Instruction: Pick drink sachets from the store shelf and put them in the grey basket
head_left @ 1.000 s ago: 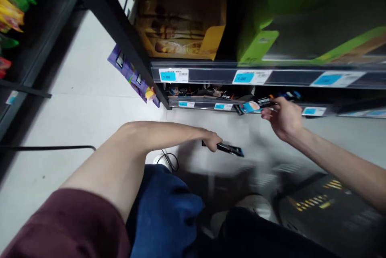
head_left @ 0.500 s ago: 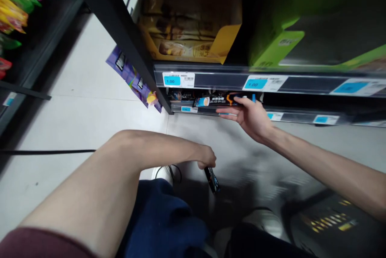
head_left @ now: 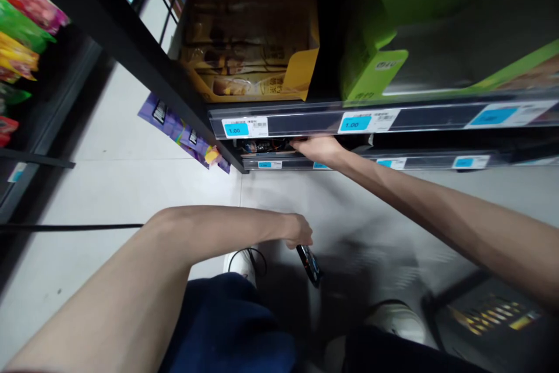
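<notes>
My left hand (head_left: 299,230) is closed around the top end of a slim black packet (head_left: 310,266) with blue and orange print, which hangs down above the floor. My right hand (head_left: 315,146) reaches into the low gap between two shelf edges. Its fingers are mostly hidden in the shadow there, so I cannot see whether they grip anything. Just left of the fingertips lie black packets (head_left: 263,145) on the lower shelf (head_left: 297,164).
Above, a yellow box (head_left: 301,73) of packets and a green box (head_left: 379,74) stand on the upper shelf (head_left: 305,121). Purple packets (head_left: 183,134) hang by the dark post (head_left: 144,53). Colourful bags (head_left: 21,29) sit far left. A black case (head_left: 484,315) is at lower right.
My right hand has moved left and deeper into the lower shelf; the black packet seen at its fingers before no longer shows there. My left hand still holds its packet, almost unmoved.
</notes>
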The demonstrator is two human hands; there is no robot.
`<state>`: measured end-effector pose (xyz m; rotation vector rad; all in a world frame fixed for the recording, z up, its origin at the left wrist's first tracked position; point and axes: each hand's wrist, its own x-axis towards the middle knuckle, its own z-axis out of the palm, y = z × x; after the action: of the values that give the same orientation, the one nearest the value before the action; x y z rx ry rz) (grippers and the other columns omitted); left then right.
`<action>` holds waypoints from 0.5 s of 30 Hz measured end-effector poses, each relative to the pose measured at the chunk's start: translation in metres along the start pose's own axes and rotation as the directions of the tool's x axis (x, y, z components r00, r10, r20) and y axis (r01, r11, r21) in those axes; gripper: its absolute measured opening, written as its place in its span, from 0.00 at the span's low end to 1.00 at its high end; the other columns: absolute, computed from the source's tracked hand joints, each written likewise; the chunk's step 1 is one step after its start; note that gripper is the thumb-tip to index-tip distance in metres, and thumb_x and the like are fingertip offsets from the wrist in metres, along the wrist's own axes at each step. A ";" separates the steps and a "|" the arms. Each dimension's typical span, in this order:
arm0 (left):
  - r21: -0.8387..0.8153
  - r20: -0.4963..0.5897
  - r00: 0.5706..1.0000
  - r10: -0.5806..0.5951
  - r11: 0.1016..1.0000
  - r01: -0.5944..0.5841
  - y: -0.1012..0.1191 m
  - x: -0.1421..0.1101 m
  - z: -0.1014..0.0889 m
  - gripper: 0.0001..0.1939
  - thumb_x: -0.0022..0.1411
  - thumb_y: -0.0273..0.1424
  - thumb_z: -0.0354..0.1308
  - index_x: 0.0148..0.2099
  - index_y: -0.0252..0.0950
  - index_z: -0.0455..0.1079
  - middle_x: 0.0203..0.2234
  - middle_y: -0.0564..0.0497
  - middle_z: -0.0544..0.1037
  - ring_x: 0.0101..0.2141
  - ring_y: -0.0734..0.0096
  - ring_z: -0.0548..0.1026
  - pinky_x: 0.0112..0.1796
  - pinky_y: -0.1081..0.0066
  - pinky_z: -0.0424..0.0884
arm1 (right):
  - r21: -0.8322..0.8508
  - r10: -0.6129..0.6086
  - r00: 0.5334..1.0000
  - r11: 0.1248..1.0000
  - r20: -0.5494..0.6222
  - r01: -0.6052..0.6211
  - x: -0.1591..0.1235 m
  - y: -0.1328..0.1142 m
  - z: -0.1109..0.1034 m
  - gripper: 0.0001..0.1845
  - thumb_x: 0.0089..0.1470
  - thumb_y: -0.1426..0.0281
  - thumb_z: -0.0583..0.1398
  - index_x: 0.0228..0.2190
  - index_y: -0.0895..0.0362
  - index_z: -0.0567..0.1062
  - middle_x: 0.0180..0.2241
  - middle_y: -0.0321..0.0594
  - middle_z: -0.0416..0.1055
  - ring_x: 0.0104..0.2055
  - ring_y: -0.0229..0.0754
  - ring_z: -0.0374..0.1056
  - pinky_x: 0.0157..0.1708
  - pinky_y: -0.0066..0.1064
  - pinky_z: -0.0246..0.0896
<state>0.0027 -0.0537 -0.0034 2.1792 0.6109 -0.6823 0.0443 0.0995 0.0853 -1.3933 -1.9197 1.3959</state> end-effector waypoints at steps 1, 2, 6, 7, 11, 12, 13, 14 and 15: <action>-0.002 0.005 1.000 0.003 1.000 -0.003 -0.001 0.001 0.000 0.16 0.27 0.18 0.66 0.15 0.41 0.65 0.13 0.51 0.71 0.26 0.56 0.73 0.27 0.64 0.65 | -0.164 -0.038 0.999 0.986 -0.025 0.033 -0.002 0.003 0.000 0.02 0.49 0.72 0.60 0.29 0.57 0.73 0.36 0.47 0.74 0.46 0.57 0.69 0.49 0.47 0.63; -0.004 0.009 1.000 0.008 1.000 -0.008 -0.001 0.003 0.000 0.16 0.26 0.17 0.66 0.14 0.41 0.64 0.13 0.50 0.71 0.26 0.56 0.73 0.27 0.64 0.65 | -0.305 -0.075 0.997 0.950 -0.028 0.063 -0.003 0.006 0.002 0.04 0.51 0.72 0.59 0.31 0.58 0.73 0.37 0.48 0.74 0.45 0.57 0.69 0.50 0.48 0.63; -0.008 0.002 0.999 0.034 0.999 -0.034 -0.001 0.007 -0.006 0.17 0.27 0.17 0.65 0.13 0.41 0.61 0.14 0.47 0.71 0.27 0.52 0.73 0.29 0.60 0.66 | -0.520 -0.239 0.967 0.818 0.084 0.247 0.000 0.012 0.016 0.16 0.52 0.74 0.54 0.44 0.59 0.72 0.43 0.53 0.73 0.48 0.58 0.67 0.52 0.46 0.60; -0.008 -0.001 0.999 0.039 0.999 -0.039 -0.001 0.007 -0.008 0.17 0.27 0.17 0.65 0.14 0.41 0.62 0.15 0.47 0.72 0.27 0.52 0.73 0.29 0.59 0.66 | -0.548 -0.256 0.959 0.788 0.118 0.278 0.003 0.012 0.020 0.17 0.52 0.74 0.55 0.45 0.59 0.72 0.43 0.53 0.73 0.48 0.58 0.67 0.52 0.47 0.60; 0.006 0.007 0.999 0.053 0.999 -0.053 -0.002 0.001 -0.011 0.15 0.29 0.17 0.64 0.17 0.41 0.66 0.18 0.47 0.74 0.28 0.54 0.73 0.31 0.60 0.66 | -0.655 -0.314 0.925 0.656 0.213 0.374 0.012 0.011 0.031 0.22 0.49 0.77 0.56 0.48 0.59 0.71 0.42 0.55 0.74 0.47 0.60 0.67 0.50 0.50 0.60; 0.013 0.014 0.998 0.055 0.998 -0.055 -0.003 -0.002 -0.011 0.15 0.29 0.17 0.64 0.17 0.41 0.67 0.18 0.47 0.75 0.28 0.54 0.73 0.31 0.61 0.66 | -0.674 -0.342 0.911 0.619 0.230 0.403 0.013 0.010 0.032 0.23 0.48 0.78 0.56 0.49 0.59 0.71 0.43 0.54 0.74 0.48 0.60 0.66 0.51 0.51 0.59; 0.022 0.023 0.998 0.056 0.998 -0.057 -0.003 -0.004 -0.011 0.15 0.30 0.17 0.65 0.18 0.41 0.68 0.18 0.48 0.75 0.28 0.55 0.73 0.31 0.61 0.66 | -0.694 -0.357 0.900 0.582 0.250 0.424 0.014 0.009 0.033 0.24 0.48 0.79 0.56 0.49 0.58 0.70 0.44 0.53 0.73 0.50 0.60 0.66 0.52 0.51 0.58; 0.033 0.033 0.998 0.056 0.998 -0.058 -0.003 -0.007 -0.010 0.14 0.30 0.18 0.65 0.19 0.41 0.69 0.18 0.48 0.75 0.28 0.56 0.73 0.31 0.62 0.66 | -0.715 -0.349 0.896 0.548 0.275 0.433 0.014 0.007 0.033 0.24 0.48 0.79 0.55 0.49 0.58 0.71 0.45 0.53 0.73 0.51 0.60 0.65 0.52 0.52 0.57; 0.047 0.046 0.997 0.058 0.997 -0.060 -0.003 -0.009 -0.010 0.14 0.31 0.19 0.66 0.21 0.41 0.70 0.18 0.49 0.75 0.28 0.56 0.73 0.31 0.63 0.66 | -0.740 -0.316 0.901 0.519 0.298 0.427 0.013 0.006 0.033 0.23 0.49 0.79 0.55 0.49 0.59 0.71 0.46 0.54 0.73 0.51 0.60 0.64 0.52 0.53 0.57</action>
<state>-0.0028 -0.0461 0.0067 2.2116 0.5096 -0.7183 0.0170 0.0947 0.0631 -1.0580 -2.9078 0.3759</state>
